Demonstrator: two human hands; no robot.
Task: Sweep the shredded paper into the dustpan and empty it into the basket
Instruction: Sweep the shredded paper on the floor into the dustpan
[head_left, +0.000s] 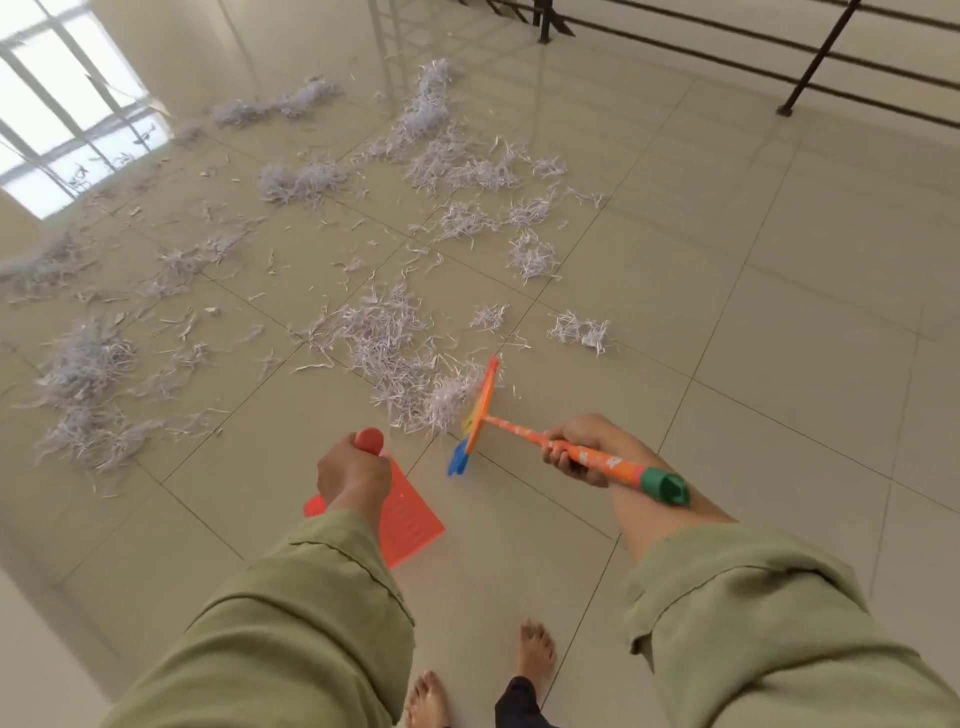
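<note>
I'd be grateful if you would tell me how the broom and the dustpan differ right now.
The orange patterned broom with a green cap is gripped by the right hand along its stick, while the plain red plastic dustpan is gripped by the left hand at its knob. The broom's head touches shredded white paper; the dustpan touches none and looks empty. Both are held low over the tiled floor.

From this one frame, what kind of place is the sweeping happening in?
Probably an indoor landing or upper hallway: glossy tiled floor, a dark metal railing along the far edge, and a large window at left.
</note>
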